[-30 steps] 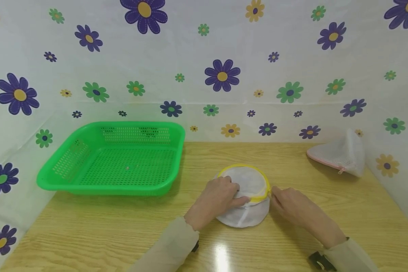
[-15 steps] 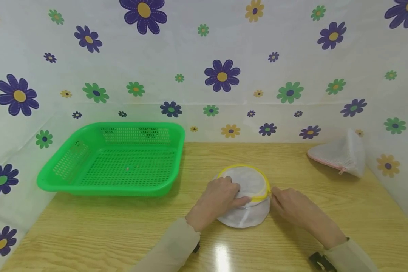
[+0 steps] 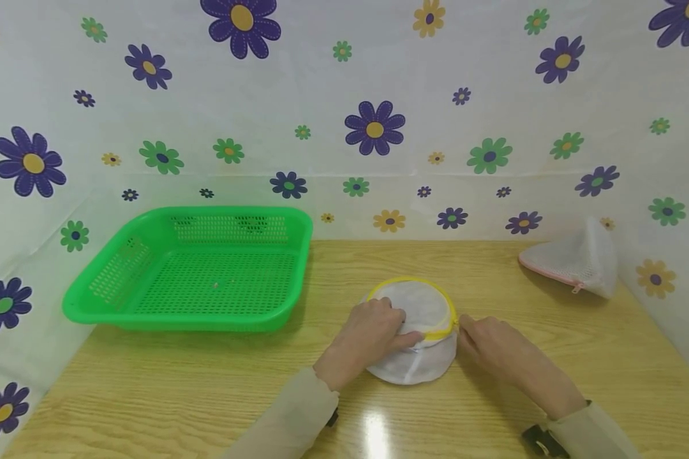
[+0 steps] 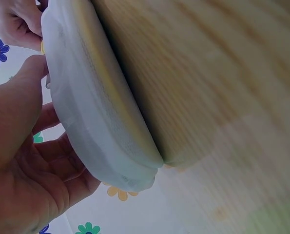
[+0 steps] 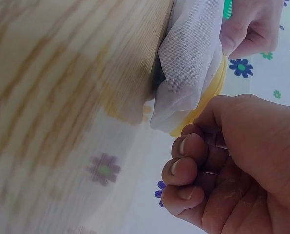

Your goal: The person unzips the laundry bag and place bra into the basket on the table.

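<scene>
- Middle left: the green basket (image 3: 178, 320) is blocking passage.
- Centre: a lane of table (image 3: 339, 271) is running between basket and yellow-rimmed bag (image 3: 426, 309).
- Lower centre: left grip (image 3: 373, 330) and right grip (image 3: 490, 343) are obstructing that bag's sides.
- Middle right: a pink-zipped bag (image 3: 574, 258) is filling the corner.

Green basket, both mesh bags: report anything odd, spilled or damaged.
No clear damage shows. The pink-zipped bag sits lopsided at the back right, one end peaked up. Tiny specks dot the floor of the green basket, pale against the green, too small to identify. Nothing stands out on the yellow-zipped bag.
</scene>
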Motion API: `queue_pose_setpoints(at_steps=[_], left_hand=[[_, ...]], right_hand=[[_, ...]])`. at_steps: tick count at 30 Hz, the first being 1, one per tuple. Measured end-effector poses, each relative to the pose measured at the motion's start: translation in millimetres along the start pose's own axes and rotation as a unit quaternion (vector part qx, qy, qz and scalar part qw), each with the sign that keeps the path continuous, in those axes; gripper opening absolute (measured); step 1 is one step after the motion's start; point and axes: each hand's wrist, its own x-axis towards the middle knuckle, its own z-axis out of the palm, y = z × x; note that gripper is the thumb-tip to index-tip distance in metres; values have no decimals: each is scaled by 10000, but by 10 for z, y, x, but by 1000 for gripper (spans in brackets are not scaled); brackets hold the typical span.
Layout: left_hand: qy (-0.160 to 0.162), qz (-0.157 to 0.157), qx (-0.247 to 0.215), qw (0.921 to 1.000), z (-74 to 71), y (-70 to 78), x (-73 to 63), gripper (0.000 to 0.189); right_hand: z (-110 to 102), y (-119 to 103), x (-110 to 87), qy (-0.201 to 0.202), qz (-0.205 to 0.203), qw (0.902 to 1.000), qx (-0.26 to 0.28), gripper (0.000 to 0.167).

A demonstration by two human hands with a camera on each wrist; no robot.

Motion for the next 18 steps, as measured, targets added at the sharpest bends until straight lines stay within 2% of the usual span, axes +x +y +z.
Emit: queue_pose_setpoints(at_steps=[11,18], left_hand=[[-105,-32,-95,9999,-10,-11,2,47],[-102,7,-199,9998,-8,-22,8,46]], right_hand=[[-41,138,-7,36,-420,9970,647,30],[13,226,-21,653,-1106,9880,864,36]])
